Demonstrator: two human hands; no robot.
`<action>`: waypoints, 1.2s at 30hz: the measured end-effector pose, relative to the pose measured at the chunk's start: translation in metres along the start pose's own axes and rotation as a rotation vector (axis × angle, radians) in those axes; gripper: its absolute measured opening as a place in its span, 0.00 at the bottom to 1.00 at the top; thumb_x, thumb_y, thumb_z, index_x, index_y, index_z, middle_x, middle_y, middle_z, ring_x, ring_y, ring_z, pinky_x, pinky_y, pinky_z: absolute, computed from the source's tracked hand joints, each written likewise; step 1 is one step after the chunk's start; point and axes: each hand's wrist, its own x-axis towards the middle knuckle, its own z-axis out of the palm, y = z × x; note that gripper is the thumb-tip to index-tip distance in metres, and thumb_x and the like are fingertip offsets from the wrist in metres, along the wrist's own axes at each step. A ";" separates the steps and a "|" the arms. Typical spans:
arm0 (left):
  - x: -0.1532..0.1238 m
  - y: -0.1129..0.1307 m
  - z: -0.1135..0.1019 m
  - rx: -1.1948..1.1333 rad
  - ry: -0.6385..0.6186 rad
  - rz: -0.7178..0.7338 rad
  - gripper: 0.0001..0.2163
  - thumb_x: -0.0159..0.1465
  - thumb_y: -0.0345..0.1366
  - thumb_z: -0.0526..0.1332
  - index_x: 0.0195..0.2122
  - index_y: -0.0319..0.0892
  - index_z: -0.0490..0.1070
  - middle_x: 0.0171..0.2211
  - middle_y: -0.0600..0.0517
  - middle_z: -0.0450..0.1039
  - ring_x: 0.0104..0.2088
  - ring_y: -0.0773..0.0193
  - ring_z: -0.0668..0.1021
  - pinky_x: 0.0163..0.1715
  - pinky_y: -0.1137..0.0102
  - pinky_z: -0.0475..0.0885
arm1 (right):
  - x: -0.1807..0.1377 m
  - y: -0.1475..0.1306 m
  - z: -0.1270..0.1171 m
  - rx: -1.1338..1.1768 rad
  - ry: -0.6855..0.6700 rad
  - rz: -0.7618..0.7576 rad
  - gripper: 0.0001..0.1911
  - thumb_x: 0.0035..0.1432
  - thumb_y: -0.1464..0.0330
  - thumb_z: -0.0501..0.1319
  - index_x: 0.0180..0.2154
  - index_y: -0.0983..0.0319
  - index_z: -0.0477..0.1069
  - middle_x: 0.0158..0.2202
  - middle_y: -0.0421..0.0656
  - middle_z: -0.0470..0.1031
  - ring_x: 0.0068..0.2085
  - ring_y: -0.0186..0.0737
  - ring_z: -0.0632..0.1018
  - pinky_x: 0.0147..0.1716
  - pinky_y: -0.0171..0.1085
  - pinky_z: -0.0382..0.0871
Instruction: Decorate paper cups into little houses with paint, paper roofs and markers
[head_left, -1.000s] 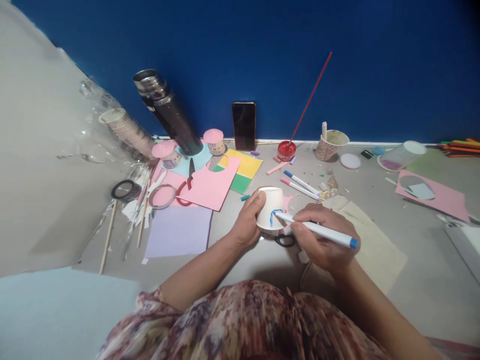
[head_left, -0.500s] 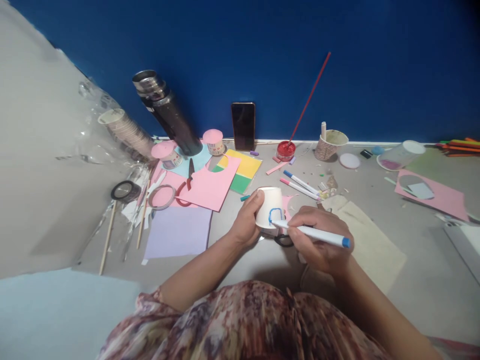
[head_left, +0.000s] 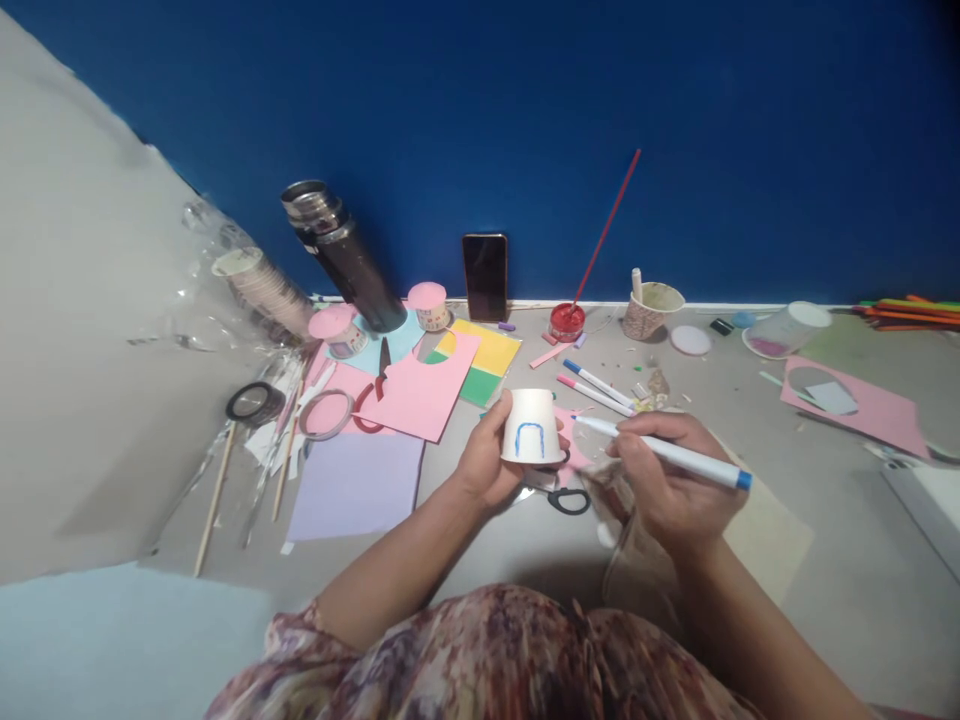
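Note:
My left hand [head_left: 484, 462] is closed around an upside-down white paper cup [head_left: 531, 425] that bears a blue arch drawn on its side. My right hand [head_left: 664, 480] grips a white marker with a blue cap [head_left: 667, 453], its tip just right of the cup and off its surface. Black-handled scissors [head_left: 564, 495] lie on the grey floor just below the cup, between my two hands.
Pink paper [head_left: 420, 385], lilac paper [head_left: 358, 485], yellow and green sheets [head_left: 484, 358], tape rolls [head_left: 326, 412], a black flask [head_left: 341, 255], a phone [head_left: 485, 275] against the blue wall, a red paint pot [head_left: 566, 320] with a stick, two markers [head_left: 596, 385], a patterned cup [head_left: 649, 308] and stacked cups [head_left: 262, 285].
The marker tip has lifted off the cup and moved right. The cup has been turned so that the finished blue arch faces me. The view has shifted slightly.

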 end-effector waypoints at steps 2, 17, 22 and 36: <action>0.000 0.002 -0.002 -0.003 0.002 0.020 0.25 0.72 0.54 0.58 0.49 0.33 0.77 0.38 0.40 0.82 0.35 0.49 0.86 0.33 0.57 0.83 | 0.002 0.003 0.000 0.020 0.017 0.046 0.01 0.60 0.71 0.69 0.36 0.59 0.80 0.30 0.40 0.82 0.27 0.38 0.81 0.28 0.35 0.75; 0.006 0.003 -0.006 -0.058 0.020 -0.040 0.26 0.76 0.50 0.50 0.47 0.31 0.78 0.34 0.39 0.83 0.30 0.53 0.85 0.31 0.63 0.81 | 0.006 -0.006 0.010 0.259 -0.164 0.155 0.03 0.63 0.72 0.67 0.38 0.58 0.79 0.28 0.38 0.83 0.23 0.35 0.81 0.23 0.31 0.75; 0.004 0.000 0.002 -0.080 0.060 -0.093 0.27 0.77 0.49 0.48 0.45 0.30 0.79 0.30 0.40 0.82 0.29 0.55 0.84 0.31 0.65 0.80 | 0.001 -0.001 0.014 0.271 -0.222 0.165 0.01 0.65 0.70 0.67 0.39 0.59 0.78 0.25 0.39 0.82 0.22 0.38 0.81 0.23 0.34 0.75; 0.002 -0.004 0.000 -0.078 0.004 -0.087 0.25 0.75 0.51 0.53 0.52 0.31 0.77 0.33 0.40 0.83 0.30 0.54 0.85 0.31 0.64 0.80 | -0.002 -0.001 0.013 0.261 -0.252 0.162 0.01 0.65 0.71 0.67 0.39 0.59 0.78 0.26 0.40 0.83 0.22 0.38 0.82 0.22 0.33 0.75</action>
